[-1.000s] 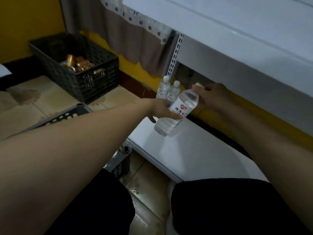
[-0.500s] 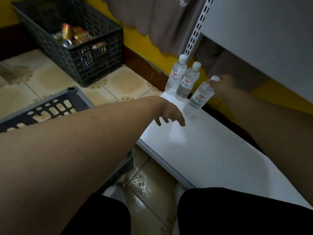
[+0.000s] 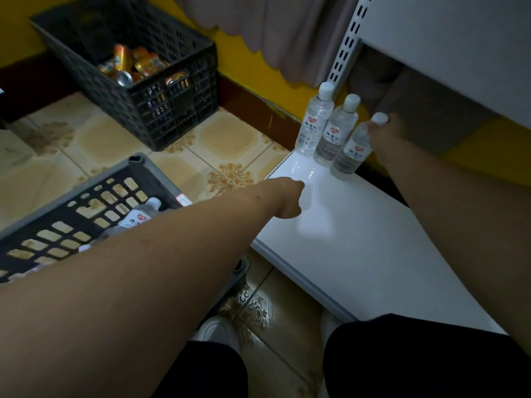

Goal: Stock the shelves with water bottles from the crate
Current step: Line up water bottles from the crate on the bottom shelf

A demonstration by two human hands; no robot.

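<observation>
Presently the placing step is in hand: the right hand (image 3: pixel 386 133), right of centre in the upper part of the frame, has its fingers closed about the neck of a water bottle (image 3: pixel 351 152), just under the white cap, and the bottle stands tilted slightly at the back left corner of the white bottom shelf (image 3: pixel 359 248). It sits just beside two standing bottles (image 3: pixel 324 127) of the same kind, close enough that contact cannot be ruled out. The left hand (image 3: pixel 288 201) hangs over the near left edge of the shelf, fingers loosely curled downward and holding nothing. In my judgement the task is at an early stage, with three bottles on the shelf. The next move calls for the right hand to settle the bottle upright and let go without knocking its neighbours, while the left hand goes down to the grey crate (image 3: pixel 94 208) at lower left, where another bottle (image 3: pixel 138 218) with the same label shows under the forearm. Other items noted: a black crate (image 3: pixel 172 90) of orange drink cans (image 3: pixel 135 63) stands on the tiled floor (image 3: pixel 218 145) at upper left, well apart from the shelf; a grey curtain (image 3: pixel 287 38) hangs against the yellow wall; a slotted white upright (image 3: pixel 344 50) carries the shelving. The upper shelf (image 3: pixel 459 44) overhangs the row and leaves limited headroom for the right hand, and the person's knees (image 3: pixel 416 357) sit close against the shelf's front edge.
</observation>
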